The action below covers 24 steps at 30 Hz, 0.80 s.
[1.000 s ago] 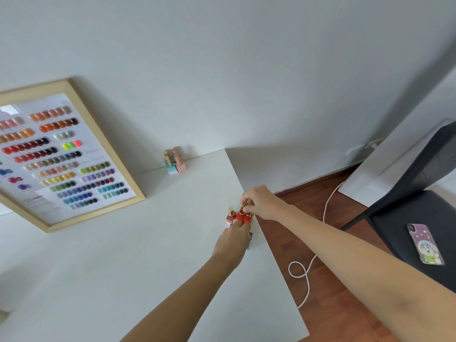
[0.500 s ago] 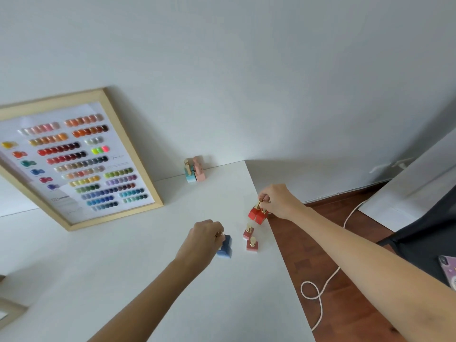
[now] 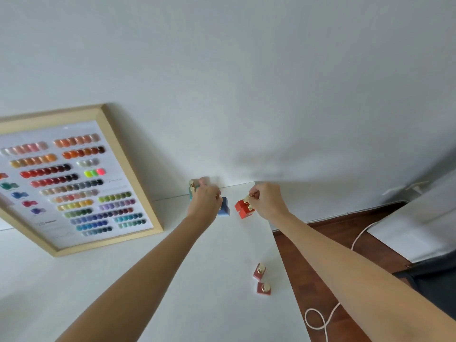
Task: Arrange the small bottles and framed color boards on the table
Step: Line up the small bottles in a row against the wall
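Both loads have travelled to the bench's (image 3: 123,280) far edge: our left hand (image 3: 203,202) pinching the small blue square bottle (image 3: 224,208), our right hand (image 3: 265,202) pinching two red gold-capped bottles (image 3: 241,209), joining the pastel cluster (image 3: 193,188).

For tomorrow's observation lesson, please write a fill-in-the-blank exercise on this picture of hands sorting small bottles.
1. The left hand holds the ____ bottle.
2. The right hand holds the bright ____ bottles.
3. The number of dark red bottles standing untouched near the table edge is ____.
4. The framed colour board leans against the ____.

Missing words: blue; red; two; wall
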### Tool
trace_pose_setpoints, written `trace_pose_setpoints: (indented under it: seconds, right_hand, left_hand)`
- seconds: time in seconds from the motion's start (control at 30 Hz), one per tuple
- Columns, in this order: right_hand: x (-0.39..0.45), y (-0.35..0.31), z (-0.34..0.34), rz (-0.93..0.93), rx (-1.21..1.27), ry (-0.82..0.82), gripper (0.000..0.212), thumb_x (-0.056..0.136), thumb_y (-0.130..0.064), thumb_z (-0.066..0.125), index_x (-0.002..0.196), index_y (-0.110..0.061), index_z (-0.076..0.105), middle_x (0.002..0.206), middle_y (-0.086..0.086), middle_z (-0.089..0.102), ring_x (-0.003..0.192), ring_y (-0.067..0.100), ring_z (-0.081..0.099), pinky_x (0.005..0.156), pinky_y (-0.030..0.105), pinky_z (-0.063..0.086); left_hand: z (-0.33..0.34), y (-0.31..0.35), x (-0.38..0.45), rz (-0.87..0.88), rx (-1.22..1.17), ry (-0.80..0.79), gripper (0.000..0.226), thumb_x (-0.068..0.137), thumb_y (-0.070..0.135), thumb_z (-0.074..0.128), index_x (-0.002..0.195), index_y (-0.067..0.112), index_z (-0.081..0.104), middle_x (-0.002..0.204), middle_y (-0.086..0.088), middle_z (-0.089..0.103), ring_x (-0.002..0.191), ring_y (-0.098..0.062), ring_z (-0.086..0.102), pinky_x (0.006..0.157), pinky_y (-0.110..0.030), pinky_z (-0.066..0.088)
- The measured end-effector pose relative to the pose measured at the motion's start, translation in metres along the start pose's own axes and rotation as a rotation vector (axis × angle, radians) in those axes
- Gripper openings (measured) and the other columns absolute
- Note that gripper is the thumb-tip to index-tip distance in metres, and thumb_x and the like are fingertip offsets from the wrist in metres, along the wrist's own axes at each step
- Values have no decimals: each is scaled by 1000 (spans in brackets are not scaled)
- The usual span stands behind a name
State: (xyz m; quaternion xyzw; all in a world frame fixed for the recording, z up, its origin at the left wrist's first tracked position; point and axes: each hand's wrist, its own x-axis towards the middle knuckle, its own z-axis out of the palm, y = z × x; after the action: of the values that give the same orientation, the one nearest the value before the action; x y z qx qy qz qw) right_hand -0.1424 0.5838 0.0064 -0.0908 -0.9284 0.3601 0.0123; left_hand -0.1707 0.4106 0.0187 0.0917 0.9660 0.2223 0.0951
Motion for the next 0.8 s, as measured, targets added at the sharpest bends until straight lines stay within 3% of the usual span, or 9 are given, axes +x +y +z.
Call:
trace_pose_setpoints:
  seconds: [0.13,0.23,0.3,0.37,0.43,0.6,0.73,0.8]
  right_hand:
    - [26,-11,12,36,21,16,10,80,0,62,82,4,71,84,18,71,81,31,65,75,39,56]
    - [44,-17,22,66,23,18,12,81,0,60,84,4,71,86,19,70,83,31,64,75,38,55]
    - [54,-19,28,88,16,14,13,82,-1,59,86,4,70,88,19,70,86,31,63,75,37,55]
    - [63,-21,34,103,18,10,12,82,-2,59,86,3,70,89,18,69,86,31,63,75,36,55]
    - [69,-24,40,114,24,5,12,81,-1,59,86,2,70,91,17,69,86,30,64,73,34,54]
    - [79,-28,53,141,29,-4,12,78,0,59,84,6,68,90,22,69,89,37,64,74,42,58]
    - [84,-28,59,137,40,-9,14,78,-3,62,88,3,69,90,18,70,88,33,64,74,37,56]
    - [85,-28,61,129,52,-7,15,78,-6,65,89,2,70,89,17,70,86,31,64,75,36,56]
  left_hand:
    - [2,2,35,-23,56,-19,16,89,7,50,85,3,64,90,-16,64,81,-31,61,69,-33,45]
    - [4,3,50,-63,155,-28,22,86,4,46,66,12,47,76,-9,53,72,-29,50,70,-36,44]
    - [8,2,59,-74,144,-36,25,87,4,47,64,12,46,77,-11,54,77,-34,55,71,-39,47]
    - [13,-1,68,-98,159,-40,21,88,3,47,68,10,51,76,-12,57,75,-33,57,58,-34,42]
    - [17,-3,74,-137,163,-35,26,86,-2,47,64,12,46,65,-5,47,66,-27,49,46,-29,28]
    - [23,-7,84,-178,109,-21,14,84,-3,52,83,5,64,86,-14,64,80,-31,63,53,-30,38]
    - [26,-10,88,-200,99,-26,11,80,-5,58,81,5,63,88,-15,65,70,-29,54,54,-31,41]
    - [28,-11,88,-197,109,-34,11,80,-5,59,83,4,64,88,-16,66,73,-31,58,54,-31,41]
